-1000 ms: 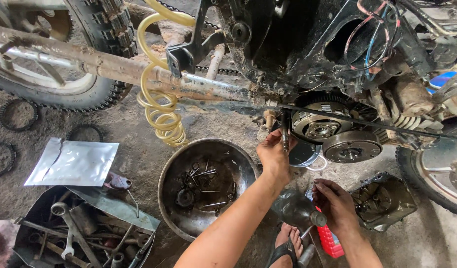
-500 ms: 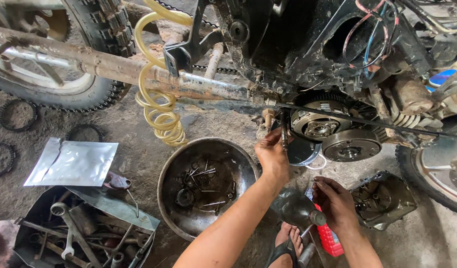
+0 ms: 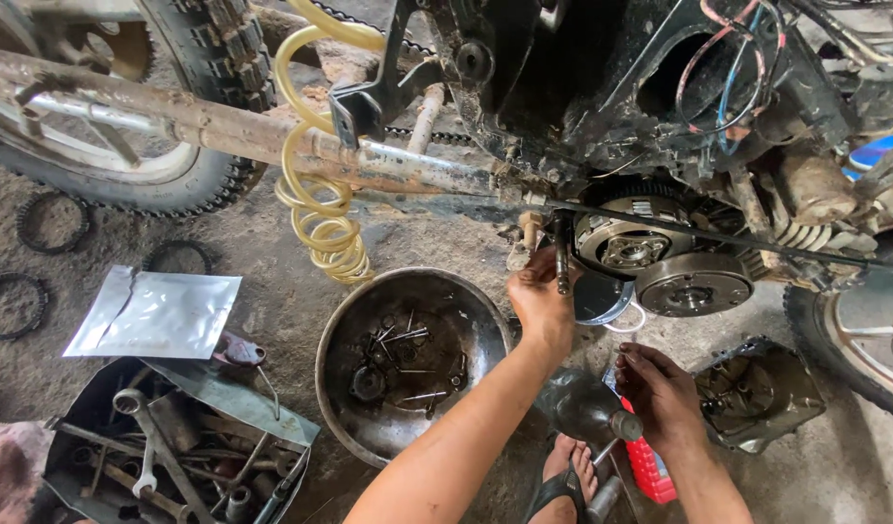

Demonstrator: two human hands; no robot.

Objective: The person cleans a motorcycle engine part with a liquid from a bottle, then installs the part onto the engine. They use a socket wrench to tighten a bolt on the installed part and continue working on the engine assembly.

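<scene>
My left hand [image 3: 540, 296] reaches up under a motorcycle engine [image 3: 660, 126] and grips a dark metal rod [image 3: 562, 254] that hangs below the frame, beside the exposed clutch assembly [image 3: 623, 241]. My right hand [image 3: 663, 390] sits lower, its fingers closed around a grimy tool with a round metal end [image 3: 590, 412]. A red container [image 3: 650, 468] lies on the ground under that hand. My foot in a sandal [image 3: 566, 478] shows between the two arms.
A round metal pan [image 3: 341, 330] holding bolts and small parts lies on the dirt floor. A tin of wrenches [image 3: 155, 456], a silver pouch [image 3: 155, 312], a yellow coiled hose [image 3: 315, 209], loose rings [image 3: 53, 221] and an engine cover [image 3: 762, 388] lie around. The rear wheel [image 3: 126, 146] stands left.
My left hand has stayed on the rod under the engine, shifting only slightly. My right hand keeps its hold on the tool.
</scene>
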